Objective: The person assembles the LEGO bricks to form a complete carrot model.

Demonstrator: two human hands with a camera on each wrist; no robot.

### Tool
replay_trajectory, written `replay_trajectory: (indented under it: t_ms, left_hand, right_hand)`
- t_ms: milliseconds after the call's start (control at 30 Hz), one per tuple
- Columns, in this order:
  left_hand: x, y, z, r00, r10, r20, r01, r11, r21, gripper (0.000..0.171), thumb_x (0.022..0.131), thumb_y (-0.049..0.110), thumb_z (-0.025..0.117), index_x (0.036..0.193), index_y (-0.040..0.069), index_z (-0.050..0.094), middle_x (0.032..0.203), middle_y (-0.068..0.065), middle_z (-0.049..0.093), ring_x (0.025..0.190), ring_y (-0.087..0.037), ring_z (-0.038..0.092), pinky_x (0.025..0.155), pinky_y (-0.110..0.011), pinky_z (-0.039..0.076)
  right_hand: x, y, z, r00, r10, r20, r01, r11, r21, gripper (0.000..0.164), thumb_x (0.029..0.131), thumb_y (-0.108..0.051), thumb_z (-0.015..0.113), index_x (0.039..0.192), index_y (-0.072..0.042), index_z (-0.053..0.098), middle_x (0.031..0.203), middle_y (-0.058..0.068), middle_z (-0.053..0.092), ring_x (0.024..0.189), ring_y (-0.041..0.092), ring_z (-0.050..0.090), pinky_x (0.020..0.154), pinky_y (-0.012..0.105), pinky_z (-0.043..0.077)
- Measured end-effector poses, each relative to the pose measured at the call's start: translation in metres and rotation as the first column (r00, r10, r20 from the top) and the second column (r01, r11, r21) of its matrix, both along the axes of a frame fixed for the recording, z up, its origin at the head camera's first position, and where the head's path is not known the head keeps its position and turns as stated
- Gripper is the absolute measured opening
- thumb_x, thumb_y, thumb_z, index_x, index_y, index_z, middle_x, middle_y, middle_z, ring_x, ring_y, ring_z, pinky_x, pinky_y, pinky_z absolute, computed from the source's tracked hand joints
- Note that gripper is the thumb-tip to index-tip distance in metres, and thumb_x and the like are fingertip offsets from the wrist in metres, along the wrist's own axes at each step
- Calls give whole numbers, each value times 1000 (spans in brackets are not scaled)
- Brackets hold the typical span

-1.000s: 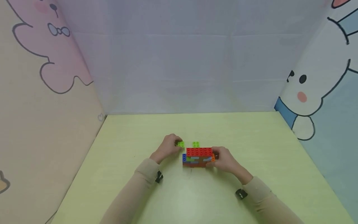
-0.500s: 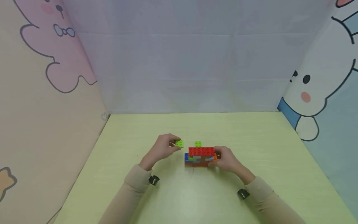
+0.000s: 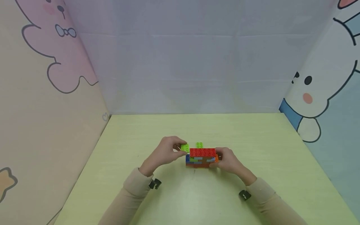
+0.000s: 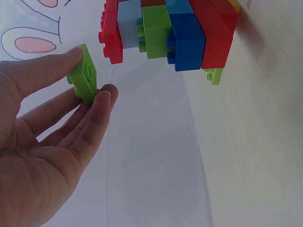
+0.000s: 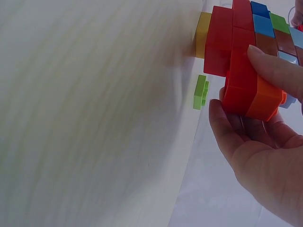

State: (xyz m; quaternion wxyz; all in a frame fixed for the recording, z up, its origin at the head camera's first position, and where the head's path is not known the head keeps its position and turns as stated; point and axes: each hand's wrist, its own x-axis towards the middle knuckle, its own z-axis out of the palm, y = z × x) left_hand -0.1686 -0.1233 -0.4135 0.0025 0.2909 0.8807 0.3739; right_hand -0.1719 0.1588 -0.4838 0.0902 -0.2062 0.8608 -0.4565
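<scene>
My left hand (image 3: 167, 150) pinches a flat lime-green building brick (image 4: 84, 75) between thumb and fingertips, studs up in the head view. It hovers beside the left end of a multicoloured brick structure (image 3: 201, 161), apart from it in the left wrist view. Long red bricks (image 3: 202, 152) top the structure, with blue, green, light blue, brown and orange bricks in the layers below. My right hand (image 5: 265, 146) grips the structure's right end, thumb on the near side and fingers behind. A yellow brick (image 5: 202, 35) shows underneath.
Another flat lime-green brick (image 3: 199, 145) lies on the pale table (image 3: 239, 134) just behind the structure. A white cloth (image 3: 180, 62) hangs at the table's back edge. Walls with cartoon animals stand on both sides.
My left hand lifted the lime-green brick, drew it slightly left, then brought it back right toward the structure's left end. My right hand keeps its grip on the structure.
</scene>
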Motion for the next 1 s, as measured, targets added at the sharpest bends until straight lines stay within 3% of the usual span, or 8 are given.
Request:
replay_trajectory:
  t_ms: [167, 567, 1000]
  left_hand:
    - [2, 6, -2, 999, -35, 7, 35, 999, 6, 31, 82, 12, 77, 111, 4, 69, 101, -1, 66, 81, -8, 61, 73, -30, 52]
    - [0, 13, -8, 997, -72, -23, 71, 997, -26, 30, 81, 12, 77, 110, 4, 70, 97, -1, 65, 78, -7, 61, 67, -20, 50]
    - [-2, 14, -10, 996, -64, -58, 62, 997, -35, 31, 82, 14, 77, 111, 6, 71, 94, 3, 64, 74, -5, 59, 66, -21, 50]
  right_hand:
    - [-1, 1, -2, 1000, 6, 3, -6, 1000, -6, 38, 73, -3, 81, 108, -4, 66, 100, 3, 67, 90, 24, 63, 78, 37, 51]
    - [0, -1, 0, 1000, -1, 9, 1, 1000, 9, 38, 73, -3, 82, 108, -5, 67, 100, 2, 67, 89, 18, 62, 79, 37, 51]
    - [-1, -1, -1, 1000, -9, 14, 9, 1000, 7, 39, 73, -3, 82, 108, -5, 67, 100, 2, 67, 89, 18, 61, 79, 37, 50]
